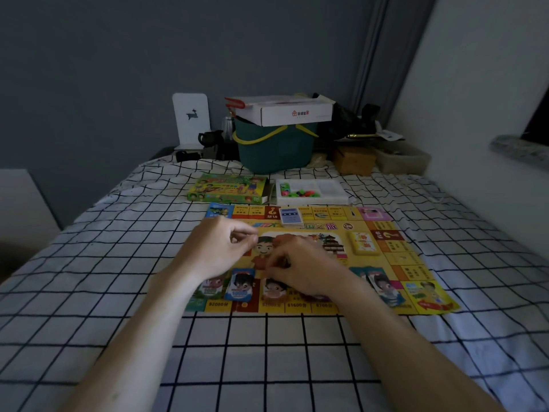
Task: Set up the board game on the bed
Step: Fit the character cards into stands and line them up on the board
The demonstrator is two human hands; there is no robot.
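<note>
The yellow game board (386, 263) lies flat on the checked bed sheet (267, 352). A blue card deck (290, 217) and a yellow card deck (364, 243) sit on the board. Stacks of play money line its near edge, among them a blue stack (240, 285), an orange stack (274, 289) and more at the right (383, 285). My left hand (219, 251) hovers over the board's left part, fingers curled, thumb against forefinger, nothing visible in it. My right hand (303, 269) is curled over the orange stack, fingertips pinching its far end.
The green game box (228, 188) and a white tray (338, 197) of coloured pieces lie just beyond the board. At the bed's head stand a teal basket (276, 153) with a cardboard box (285, 111) on it, a white bookend (191, 120) and dark clutter. A wall runs along the right.
</note>
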